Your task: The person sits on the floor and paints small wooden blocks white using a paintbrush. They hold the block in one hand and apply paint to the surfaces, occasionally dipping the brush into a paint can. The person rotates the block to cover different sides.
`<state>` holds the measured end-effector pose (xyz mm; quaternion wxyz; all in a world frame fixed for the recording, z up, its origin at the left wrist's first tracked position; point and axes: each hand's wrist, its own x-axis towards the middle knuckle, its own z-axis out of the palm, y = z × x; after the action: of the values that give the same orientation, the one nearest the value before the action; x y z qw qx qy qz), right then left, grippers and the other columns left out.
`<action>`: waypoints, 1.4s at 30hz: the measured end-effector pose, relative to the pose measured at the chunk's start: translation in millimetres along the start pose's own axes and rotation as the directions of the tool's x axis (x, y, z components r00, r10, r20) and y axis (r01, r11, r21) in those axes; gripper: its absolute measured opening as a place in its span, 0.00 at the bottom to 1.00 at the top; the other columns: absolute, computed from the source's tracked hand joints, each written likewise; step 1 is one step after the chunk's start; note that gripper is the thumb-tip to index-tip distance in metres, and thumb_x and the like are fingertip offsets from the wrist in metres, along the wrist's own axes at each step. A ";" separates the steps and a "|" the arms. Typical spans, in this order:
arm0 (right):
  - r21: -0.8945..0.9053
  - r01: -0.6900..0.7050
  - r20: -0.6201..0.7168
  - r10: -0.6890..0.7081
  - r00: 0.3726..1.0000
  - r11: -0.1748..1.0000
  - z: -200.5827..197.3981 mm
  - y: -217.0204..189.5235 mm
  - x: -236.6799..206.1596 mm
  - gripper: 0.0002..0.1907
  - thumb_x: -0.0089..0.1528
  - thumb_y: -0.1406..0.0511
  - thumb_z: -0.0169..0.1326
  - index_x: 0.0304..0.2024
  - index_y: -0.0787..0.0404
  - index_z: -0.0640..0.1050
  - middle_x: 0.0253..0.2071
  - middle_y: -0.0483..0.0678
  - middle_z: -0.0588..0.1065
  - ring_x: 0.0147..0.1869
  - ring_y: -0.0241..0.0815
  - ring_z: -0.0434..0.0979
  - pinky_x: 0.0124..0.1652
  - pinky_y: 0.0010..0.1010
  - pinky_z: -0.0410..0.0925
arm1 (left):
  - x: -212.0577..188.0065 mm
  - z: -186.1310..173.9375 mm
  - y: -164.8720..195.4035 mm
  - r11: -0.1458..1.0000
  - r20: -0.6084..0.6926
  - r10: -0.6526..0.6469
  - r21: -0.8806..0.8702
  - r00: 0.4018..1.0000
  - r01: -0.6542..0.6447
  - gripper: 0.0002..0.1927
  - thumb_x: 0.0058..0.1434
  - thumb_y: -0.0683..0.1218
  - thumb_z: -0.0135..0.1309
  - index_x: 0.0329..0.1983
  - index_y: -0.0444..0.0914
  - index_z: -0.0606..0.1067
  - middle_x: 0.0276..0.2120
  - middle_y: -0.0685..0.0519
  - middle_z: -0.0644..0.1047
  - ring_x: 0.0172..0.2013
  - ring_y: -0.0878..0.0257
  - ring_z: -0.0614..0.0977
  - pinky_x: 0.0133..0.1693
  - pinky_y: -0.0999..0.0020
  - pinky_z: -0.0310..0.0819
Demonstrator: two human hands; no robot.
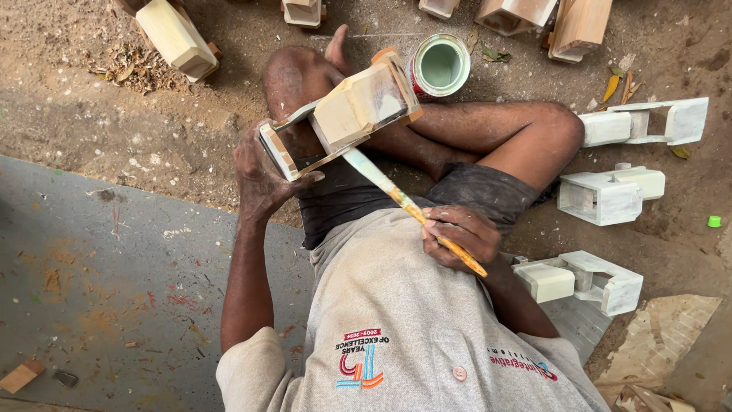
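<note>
Two hands busy. My left hand [263, 179] grips wooden toy piece [347, 114] at white-painted end, held over my knees. My right hand [457, 236] closed on paintbrush [404, 202], bristles touching piece underside. Open paint can [441, 66], pale green inside, just beyond piece. Three white-painted pieces [606, 197] on dirt at right; unpainted ones [177, 38] up top.
</note>
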<state>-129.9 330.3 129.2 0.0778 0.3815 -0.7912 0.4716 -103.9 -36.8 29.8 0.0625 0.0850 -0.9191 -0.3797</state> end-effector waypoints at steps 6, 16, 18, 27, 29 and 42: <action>-0.027 0.014 -0.027 -0.014 1.000 1.000 1.6 9.4 -10.2 0.14 0.54 0.75 0.67 0.41 0.65 0.79 0.43 0.54 0.79 0.48 0.48 0.85 0.46 0.34 0.82 | 0.3 0.9 -0.4 0.998 0.017 -0.061 -0.004 0.998 0.061 0.67 0.36 0.73 0.77 0.72 0.38 0.61 0.59 0.45 0.72 0.61 0.45 0.74 0.64 0.41 0.65; -0.023 0.014 -0.067 -0.015 0.998 1.000 0.1 18.2 -16.8 0.13 0.55 0.76 0.66 0.41 0.66 0.78 0.43 0.55 0.78 0.48 0.49 0.85 0.45 0.33 0.82 | 1.2 -0.4 1.7 0.999 0.021 -0.040 0.001 0.999 0.040 0.65 0.37 0.73 0.76 0.71 0.36 0.62 0.57 0.45 0.73 0.58 0.49 0.77 0.62 0.43 0.66; -0.022 0.009 -0.063 -0.010 0.998 1.000 0.5 20.0 -16.7 0.13 0.55 0.76 0.66 0.41 0.66 0.79 0.42 0.55 0.78 0.47 0.49 0.85 0.44 0.33 0.82 | 1.6 -0.6 1.3 0.999 0.019 -0.035 -0.006 0.999 0.035 0.65 0.37 0.72 0.77 0.71 0.36 0.62 0.58 0.45 0.73 0.59 0.48 0.76 0.63 0.44 0.66; -0.042 -0.003 -0.088 -0.001 0.996 0.999 -3.3 25.5 -10.1 0.12 0.56 0.77 0.64 0.41 0.66 0.77 0.43 0.55 0.79 0.47 0.47 0.85 0.44 0.32 0.82 | 1.9 -1.1 2.0 0.999 0.025 -0.041 -0.014 0.999 0.042 0.64 0.38 0.71 0.77 0.71 0.35 0.62 0.58 0.45 0.72 0.60 0.49 0.75 0.65 0.45 0.63; -0.050 -0.027 -0.088 0.022 0.996 0.998 -4.0 26.2 -8.3 0.12 0.55 0.76 0.64 0.41 0.65 0.78 0.42 0.55 0.78 0.47 0.47 0.84 0.43 0.32 0.82 | 2.8 -0.9 2.8 1.000 0.015 -0.015 -0.004 1.000 0.015 0.64 0.37 0.70 0.78 0.71 0.36 0.63 0.59 0.45 0.72 0.62 0.49 0.75 0.66 0.44 0.62; -0.233 0.103 -0.078 -0.124 0.989 0.967 -5.9 27.6 -2.9 0.14 0.57 0.76 0.65 0.39 0.57 0.75 0.39 0.50 0.77 0.47 0.47 0.84 0.44 0.31 0.83 | 3.7 -0.7 3.6 1.000 0.021 0.005 0.027 1.000 -0.006 0.64 0.37 0.71 0.77 0.70 0.37 0.63 0.60 0.45 0.72 0.64 0.48 0.74 0.67 0.42 0.58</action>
<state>-148.0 343.9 112.0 0.1844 0.3928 -0.8124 0.3895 -107.7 -35.5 33.0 0.0526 0.0793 -0.9249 -0.3680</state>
